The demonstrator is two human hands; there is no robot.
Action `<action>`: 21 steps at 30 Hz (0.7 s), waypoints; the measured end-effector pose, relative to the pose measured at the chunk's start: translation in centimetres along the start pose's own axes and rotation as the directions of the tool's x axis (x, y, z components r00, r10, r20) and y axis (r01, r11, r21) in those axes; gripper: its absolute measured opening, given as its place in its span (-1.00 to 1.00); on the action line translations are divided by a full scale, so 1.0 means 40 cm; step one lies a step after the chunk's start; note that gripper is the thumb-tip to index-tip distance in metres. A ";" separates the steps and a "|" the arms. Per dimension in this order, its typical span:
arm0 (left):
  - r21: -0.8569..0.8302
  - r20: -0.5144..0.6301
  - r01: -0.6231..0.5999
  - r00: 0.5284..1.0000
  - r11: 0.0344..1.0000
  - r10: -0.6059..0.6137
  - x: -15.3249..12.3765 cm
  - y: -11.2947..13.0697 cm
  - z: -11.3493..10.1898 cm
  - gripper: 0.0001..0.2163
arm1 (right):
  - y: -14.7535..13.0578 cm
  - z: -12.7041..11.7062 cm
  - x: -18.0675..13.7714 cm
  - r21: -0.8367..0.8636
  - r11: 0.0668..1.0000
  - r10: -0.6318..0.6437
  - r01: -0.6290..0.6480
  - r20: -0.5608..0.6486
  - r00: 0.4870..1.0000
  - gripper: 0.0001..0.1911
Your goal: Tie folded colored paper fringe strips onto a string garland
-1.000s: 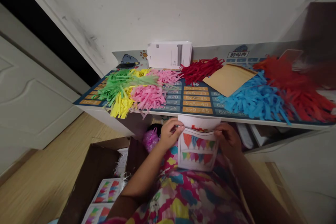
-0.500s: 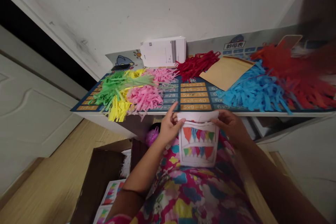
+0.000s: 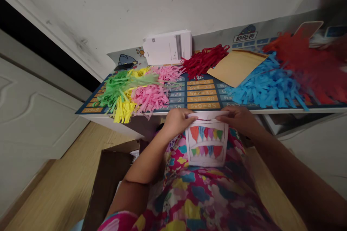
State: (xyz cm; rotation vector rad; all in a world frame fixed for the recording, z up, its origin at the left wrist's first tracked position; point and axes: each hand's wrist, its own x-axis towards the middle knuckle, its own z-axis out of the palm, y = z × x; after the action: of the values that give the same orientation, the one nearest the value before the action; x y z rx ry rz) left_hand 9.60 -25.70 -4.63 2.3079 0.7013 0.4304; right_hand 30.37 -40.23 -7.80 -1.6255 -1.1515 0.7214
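In front of my lap, just below the table edge, I hold a white flat packet [image 3: 208, 139] printed with two rows of coloured tassel garlands. A pale flap runs along its top. My left hand [image 3: 177, 123] pinches the flap's left corner, thumb in front and the other fingers curled behind. At the right corner, my right hand [image 3: 238, 122] grips the flap in the same way. Whether anything is inside the packet cannot be made out.
On the table lie green [image 3: 116, 88], pink [image 3: 150, 98], dark red [image 3: 204, 61], blue [image 3: 267, 85] and orange-red [image 3: 306, 61] paper tassels. A tan envelope [image 3: 237, 66] overlaps the blue ones. White packs [image 3: 168, 48] lean on the wall. A cardboard box [image 3: 105, 177] stands at lower left.
My left index finger, raised before, is now curled down at the flap. The packet's flap looks narrower. The view has shifted a little, and less of the box's contents shows.
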 end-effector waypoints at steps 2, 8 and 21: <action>0.152 -0.023 -0.049 0.998 0.987 0.053 -0.005 0.012 -0.004 -0.83 | 0.001 -0.002 0.001 -0.126 0.990 -0.074 0.068 -0.045 0.996 -0.71; 0.287 0.012 -0.106 0.994 0.952 0.108 0.006 0.031 -0.015 -0.87 | -0.003 -0.010 0.019 -0.291 0.938 -0.203 0.186 -0.027 0.979 -0.75; 0.440 0.067 -0.282 0.957 0.853 0.282 -0.041 0.023 0.027 -0.76 | 0.008 -0.008 -0.007 -0.259 0.907 -0.326 0.331 0.062 0.943 -0.71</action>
State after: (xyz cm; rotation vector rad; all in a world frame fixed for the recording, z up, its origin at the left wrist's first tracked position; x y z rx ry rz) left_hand 9.16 -27.80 -4.96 2.8676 0.4942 0.4350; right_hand 30.66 -40.66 -8.01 -1.5857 -1.5431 0.3733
